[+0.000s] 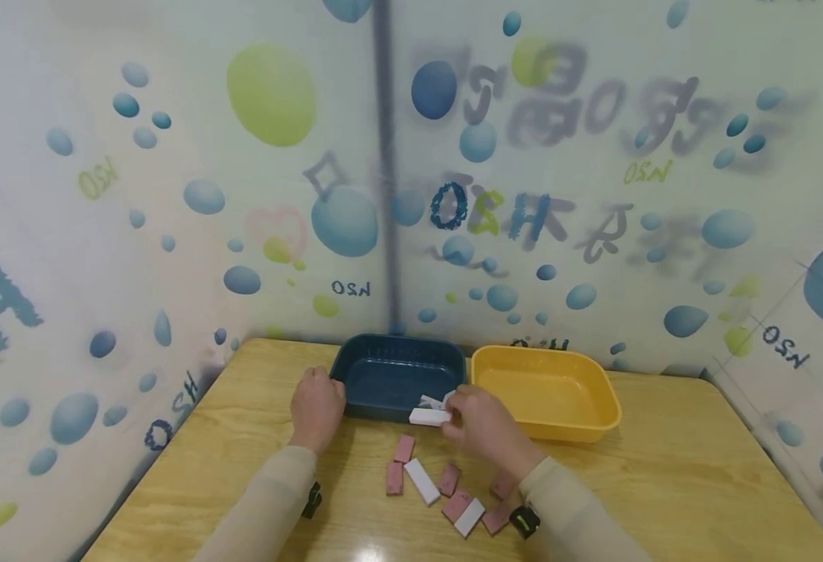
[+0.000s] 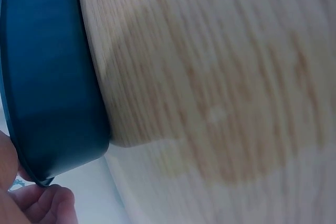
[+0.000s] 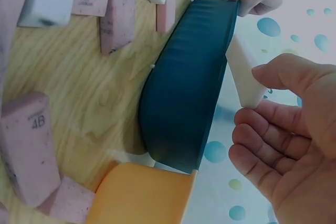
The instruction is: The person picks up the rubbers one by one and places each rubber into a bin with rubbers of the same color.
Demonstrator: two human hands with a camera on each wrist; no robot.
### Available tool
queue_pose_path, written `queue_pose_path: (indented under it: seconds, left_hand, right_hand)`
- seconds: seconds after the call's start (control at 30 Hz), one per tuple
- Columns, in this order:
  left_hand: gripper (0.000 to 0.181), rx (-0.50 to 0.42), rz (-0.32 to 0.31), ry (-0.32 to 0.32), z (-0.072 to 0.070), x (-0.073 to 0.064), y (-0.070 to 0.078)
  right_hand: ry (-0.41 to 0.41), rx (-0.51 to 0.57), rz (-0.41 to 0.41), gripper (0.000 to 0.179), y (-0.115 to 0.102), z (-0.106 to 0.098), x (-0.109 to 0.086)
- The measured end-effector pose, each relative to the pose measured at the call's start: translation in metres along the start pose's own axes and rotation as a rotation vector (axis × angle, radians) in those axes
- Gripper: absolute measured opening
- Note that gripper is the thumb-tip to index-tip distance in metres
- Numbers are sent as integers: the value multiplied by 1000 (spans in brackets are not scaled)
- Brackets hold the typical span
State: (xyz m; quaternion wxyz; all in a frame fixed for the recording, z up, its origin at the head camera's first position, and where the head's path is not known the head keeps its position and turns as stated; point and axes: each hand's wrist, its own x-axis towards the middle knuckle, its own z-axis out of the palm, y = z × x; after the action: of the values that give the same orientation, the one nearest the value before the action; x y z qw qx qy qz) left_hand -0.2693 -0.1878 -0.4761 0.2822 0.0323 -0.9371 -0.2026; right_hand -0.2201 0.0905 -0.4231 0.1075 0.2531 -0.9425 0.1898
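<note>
My left hand (image 1: 318,406) grips the left end of a dark blue plastic tray (image 1: 376,411), its fingers at the rim in the left wrist view. With thumb and fingers, my right hand (image 1: 484,425) pinches a white eraser (image 3: 243,74) at the tray's front rim, towards its right end. Behind that eraser, a few white pieces (image 1: 431,402) show inside the tray, partly hidden by the right hand. On the table in front lie several pink erasers (image 1: 395,478), some marked 4B, and two white erasers (image 1: 421,481). The right forearm overlaps part of this group.
A yellow plastic tray (image 1: 558,431) stands just right of the blue one. Both trays sit near the back edge of the wooden table (image 1: 242,437). Walls printed with blue and green drops (image 1: 344,221) rise behind the table and at its sides.
</note>
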Motion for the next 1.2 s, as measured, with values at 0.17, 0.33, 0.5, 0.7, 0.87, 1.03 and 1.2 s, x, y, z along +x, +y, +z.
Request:
queue_pose_path:
  seconds: [0.17, 0.33, 0.5, 0.7, 0.87, 1.03, 1.2]
  left_hand:
    - [14, 5, -22, -14, -1, 0, -2]
    - [14, 13, -10, -1, 0, 0, -2]
    - [14, 8, -6, 5, 0, 0, -3]
    - [14, 3, -10, -1, 0, 0, -1]
    - [13, 0, -11, -1, -1, 0, 0]
    - [12, -1, 6, 25, 0, -1, 0]
    - [14, -1, 27, 32, 1, 0, -1]
  right_hand:
    - [2, 7, 2, 11, 0, -4, 4]
    - [41, 14, 29, 11, 3, -7, 6]
    - [54, 24, 75, 11, 7, -11, 7]
    - [35, -1, 97, 11, 13, -12, 11]
    - [-2, -1, 144, 9, 15, -13, 14]
    - [-26, -4, 155, 9, 16, -12, 18]
    - [-22, -11, 149, 11, 16, -9, 22]
